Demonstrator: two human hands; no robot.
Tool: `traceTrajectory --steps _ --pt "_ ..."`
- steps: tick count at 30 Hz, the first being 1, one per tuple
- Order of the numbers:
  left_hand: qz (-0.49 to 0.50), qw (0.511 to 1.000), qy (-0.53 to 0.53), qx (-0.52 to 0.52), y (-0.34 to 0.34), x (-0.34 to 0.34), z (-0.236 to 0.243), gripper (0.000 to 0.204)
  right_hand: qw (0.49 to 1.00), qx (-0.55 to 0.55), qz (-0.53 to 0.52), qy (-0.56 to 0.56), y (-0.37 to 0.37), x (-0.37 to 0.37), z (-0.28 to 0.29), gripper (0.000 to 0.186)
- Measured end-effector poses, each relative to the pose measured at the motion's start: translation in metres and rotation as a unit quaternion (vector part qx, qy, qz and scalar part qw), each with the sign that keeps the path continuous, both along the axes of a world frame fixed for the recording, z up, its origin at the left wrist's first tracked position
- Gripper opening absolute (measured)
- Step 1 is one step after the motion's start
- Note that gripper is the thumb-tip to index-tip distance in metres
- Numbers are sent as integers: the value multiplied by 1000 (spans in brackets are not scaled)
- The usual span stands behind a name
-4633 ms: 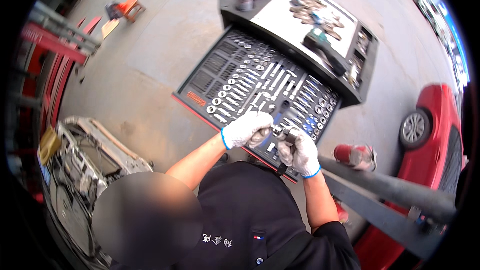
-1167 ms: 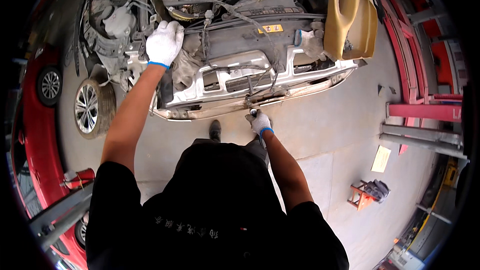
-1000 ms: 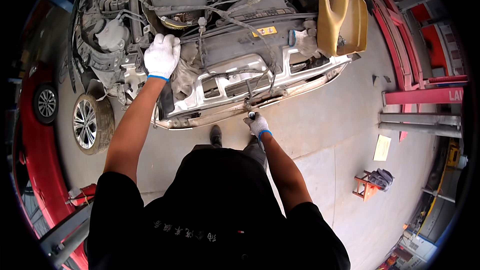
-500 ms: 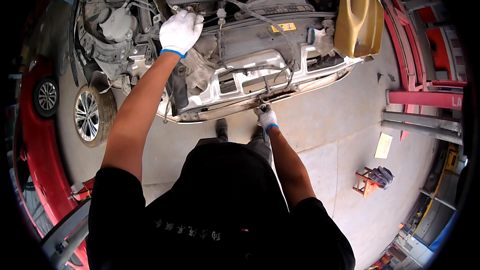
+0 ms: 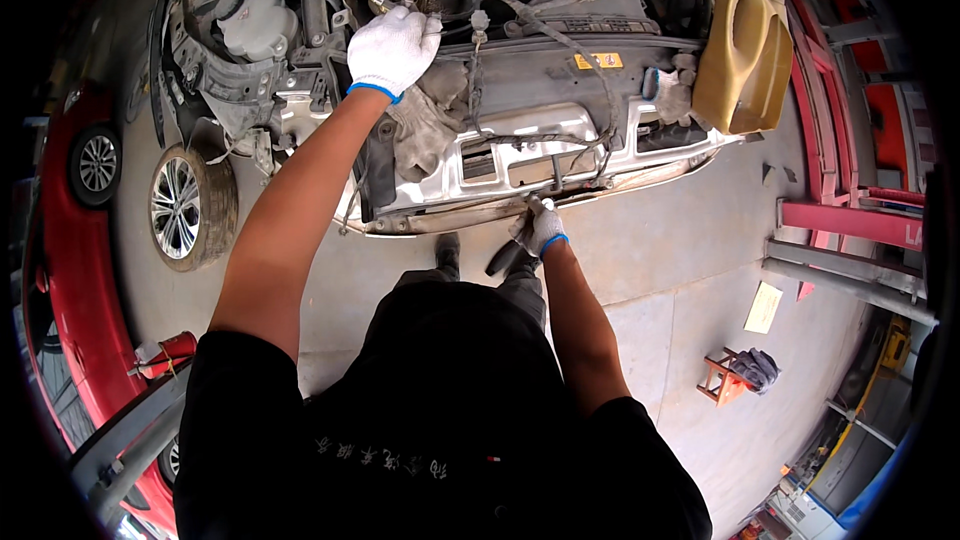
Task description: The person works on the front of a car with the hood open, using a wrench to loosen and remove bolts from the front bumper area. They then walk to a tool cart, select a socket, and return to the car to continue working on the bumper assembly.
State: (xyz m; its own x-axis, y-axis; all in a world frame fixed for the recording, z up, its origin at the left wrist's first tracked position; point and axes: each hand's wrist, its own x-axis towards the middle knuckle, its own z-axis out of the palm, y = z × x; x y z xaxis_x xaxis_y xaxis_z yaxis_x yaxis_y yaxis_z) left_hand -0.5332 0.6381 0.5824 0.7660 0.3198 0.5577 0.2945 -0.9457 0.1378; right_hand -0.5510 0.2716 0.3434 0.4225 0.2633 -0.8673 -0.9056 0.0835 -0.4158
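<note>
My left hand [image 5: 393, 52], in a white knitted glove with a blue cuff, is closed over the front of the engine bay. A small brass-coloured metal piece [image 5: 381, 4] shows by its fingers; what they grip is hidden. At the front edge of the car, my right hand [image 5: 543, 226], in a similar soiled glove, is curled up against the pale lower beam [image 5: 470, 215]. Its fingers are bent, and what they hold cannot be made out. A dark bar [image 5: 557, 172] stands out of the silver front panel [image 5: 590, 130] just above it. Crumpled grey gloves [image 5: 425, 135] lie beside my left wrist.
A cut-open tan jug [image 5: 718, 70] and another used glove [image 5: 672, 92] sit on the car's right front. A loose cable [image 5: 540, 20] crosses the bay. On the floor are a wheel [image 5: 190, 208] and a small stool [image 5: 722, 378]. A red lift post [image 5: 815, 100] stands right.
The view has shifted, so the car sits further right and slightly higher. My right hand has turned, hiding the round dark end seen in it before. My left hand keeps its place on the car.
</note>
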Motion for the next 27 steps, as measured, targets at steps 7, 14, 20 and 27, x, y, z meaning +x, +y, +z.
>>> traceTrajectory --steps 7,14,20,27 --pt "8 1000 15 -7 -3 -1 4 35 975 -133 162 -72 -8 2 0 20" --pt "-1 1000 -2 -1 1 -3 0 31 998 -58 30 4 9 2 6 22" --pt "-59 977 -189 -81 -42 -40 61 27 985 -137 100 -39 9 1 10 31" --pt "-23 802 325 -501 -237 -153 -124 33 988 -101 121 -12 -1 1 4 26"
